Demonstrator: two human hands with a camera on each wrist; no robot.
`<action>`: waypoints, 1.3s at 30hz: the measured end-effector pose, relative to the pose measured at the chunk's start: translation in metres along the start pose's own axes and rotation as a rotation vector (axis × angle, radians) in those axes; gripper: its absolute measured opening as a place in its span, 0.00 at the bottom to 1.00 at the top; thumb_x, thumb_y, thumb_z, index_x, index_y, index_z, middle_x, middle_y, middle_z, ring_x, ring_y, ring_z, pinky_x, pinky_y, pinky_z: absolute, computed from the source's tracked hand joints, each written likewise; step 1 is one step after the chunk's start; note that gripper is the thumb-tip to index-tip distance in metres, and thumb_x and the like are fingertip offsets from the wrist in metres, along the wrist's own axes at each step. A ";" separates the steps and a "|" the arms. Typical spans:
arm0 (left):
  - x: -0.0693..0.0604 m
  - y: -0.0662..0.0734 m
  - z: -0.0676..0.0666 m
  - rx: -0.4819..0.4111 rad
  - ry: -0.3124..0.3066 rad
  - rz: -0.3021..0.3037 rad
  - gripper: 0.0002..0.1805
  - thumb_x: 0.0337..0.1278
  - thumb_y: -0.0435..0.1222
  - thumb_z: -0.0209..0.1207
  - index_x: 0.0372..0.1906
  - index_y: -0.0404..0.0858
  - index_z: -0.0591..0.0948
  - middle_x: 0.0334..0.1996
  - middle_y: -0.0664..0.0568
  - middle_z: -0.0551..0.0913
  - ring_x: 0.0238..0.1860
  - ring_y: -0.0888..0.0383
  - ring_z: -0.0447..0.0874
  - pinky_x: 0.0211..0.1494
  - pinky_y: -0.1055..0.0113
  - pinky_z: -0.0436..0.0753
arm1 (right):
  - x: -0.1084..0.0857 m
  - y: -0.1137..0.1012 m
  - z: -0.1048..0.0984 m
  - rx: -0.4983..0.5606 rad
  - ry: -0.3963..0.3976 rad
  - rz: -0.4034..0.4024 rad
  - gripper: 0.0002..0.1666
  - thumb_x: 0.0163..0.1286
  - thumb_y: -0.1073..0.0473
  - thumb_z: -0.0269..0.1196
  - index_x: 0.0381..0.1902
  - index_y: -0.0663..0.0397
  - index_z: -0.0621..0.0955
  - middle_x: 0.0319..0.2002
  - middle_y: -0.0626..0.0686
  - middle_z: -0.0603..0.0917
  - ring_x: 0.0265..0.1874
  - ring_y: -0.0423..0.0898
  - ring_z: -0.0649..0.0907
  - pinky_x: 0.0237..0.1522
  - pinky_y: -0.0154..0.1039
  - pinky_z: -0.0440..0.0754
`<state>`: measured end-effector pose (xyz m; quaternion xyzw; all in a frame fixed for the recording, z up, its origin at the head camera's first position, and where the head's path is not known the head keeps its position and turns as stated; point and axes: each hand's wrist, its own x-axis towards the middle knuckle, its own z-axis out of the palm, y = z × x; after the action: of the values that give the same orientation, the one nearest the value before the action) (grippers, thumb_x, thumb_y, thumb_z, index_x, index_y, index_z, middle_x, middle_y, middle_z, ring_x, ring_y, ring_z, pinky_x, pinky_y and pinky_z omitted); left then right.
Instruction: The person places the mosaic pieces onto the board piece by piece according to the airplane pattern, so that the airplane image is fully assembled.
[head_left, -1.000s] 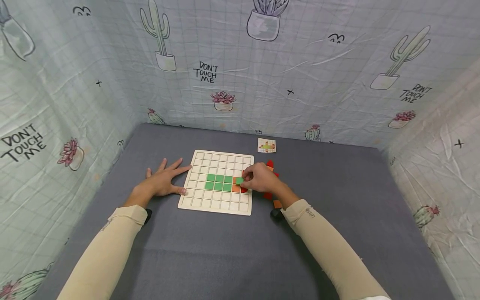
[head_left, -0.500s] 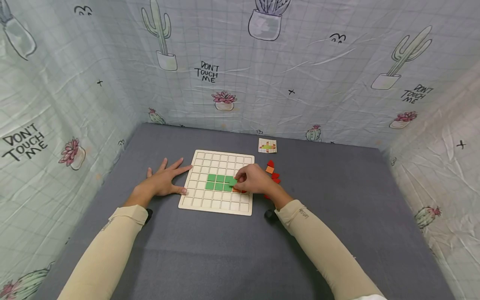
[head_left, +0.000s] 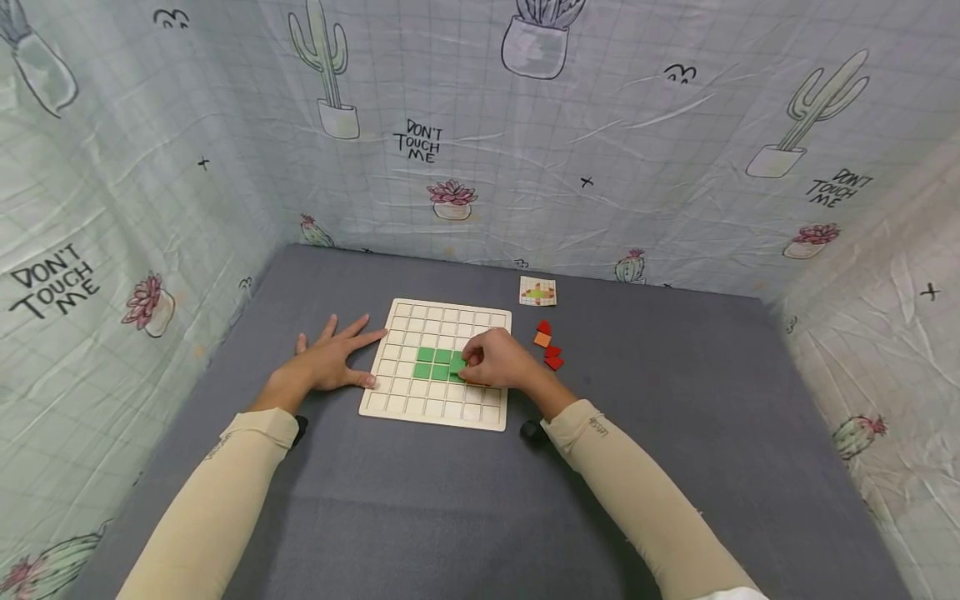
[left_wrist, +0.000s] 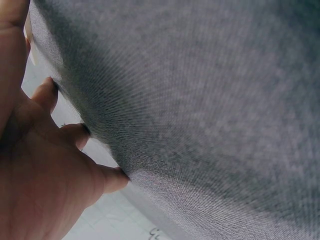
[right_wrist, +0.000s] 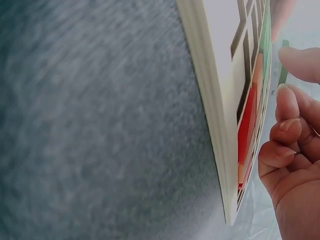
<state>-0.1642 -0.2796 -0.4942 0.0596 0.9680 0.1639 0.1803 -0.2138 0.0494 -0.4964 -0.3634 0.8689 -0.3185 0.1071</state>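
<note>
A pale wooden grid board (head_left: 427, 404) lies on the grey cloth, with green square tiles (head_left: 423, 355) in two rows near its middle. Above the right end of these rows, my right hand (head_left: 501, 358) pinches another green tile (right_wrist: 284, 70) between thumb and index finger. The right wrist view shows this tile held clear of the board, with a red tile (right_wrist: 246, 125) and an orange tile (right_wrist: 257, 72) set in the grid. My left hand (head_left: 326, 362) spreads its fingers on the cloth, thumb and index fingertip at the board's left edge.
Right of the board lie loose red pieces (head_left: 553, 352) and an orange square (head_left: 542, 339). A small pattern card (head_left: 537, 292) lies behind them. Cactus-print fabric (head_left: 480, 125) walls the table at the back and sides.
My right hand has moved left over the board with the green tile, from the orange tiles to the end of the green rows. My left hand stays in place.
</note>
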 end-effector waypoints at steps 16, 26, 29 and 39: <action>0.001 -0.003 0.001 -0.017 0.004 0.011 0.57 0.50 0.67 0.69 0.84 0.65 0.55 0.88 0.51 0.39 0.84 0.29 0.25 0.71 0.15 0.31 | 0.010 -0.012 0.013 -0.015 -0.006 -0.001 0.08 0.63 0.59 0.74 0.38 0.58 0.91 0.30 0.49 0.89 0.29 0.36 0.81 0.38 0.30 0.80; 0.002 -0.003 0.002 -0.008 0.005 0.013 0.57 0.49 0.68 0.67 0.84 0.64 0.56 0.88 0.50 0.40 0.84 0.28 0.27 0.71 0.14 0.32 | 0.014 -0.019 0.019 -0.030 0.000 0.005 0.09 0.64 0.59 0.74 0.40 0.57 0.91 0.30 0.49 0.89 0.29 0.37 0.81 0.39 0.32 0.81; 0.003 -0.002 0.002 -0.010 0.006 0.008 0.57 0.49 0.68 0.68 0.84 0.63 0.56 0.88 0.50 0.40 0.84 0.28 0.26 0.71 0.14 0.32 | 0.016 -0.021 0.019 -0.036 -0.004 0.022 0.09 0.64 0.58 0.74 0.40 0.56 0.91 0.31 0.48 0.89 0.29 0.37 0.81 0.38 0.31 0.80; 0.002 -0.001 0.001 -0.026 0.006 -0.007 0.57 0.49 0.67 0.69 0.84 0.64 0.56 0.88 0.51 0.39 0.84 0.29 0.25 0.72 0.15 0.31 | 0.021 -0.026 0.022 -0.029 -0.006 -0.006 0.06 0.64 0.59 0.74 0.36 0.57 0.90 0.28 0.47 0.86 0.27 0.36 0.78 0.39 0.31 0.78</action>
<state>-0.1663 -0.2795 -0.4959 0.0535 0.9666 0.1758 0.1787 -0.2054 0.0104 -0.4959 -0.3685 0.8720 -0.3051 0.1036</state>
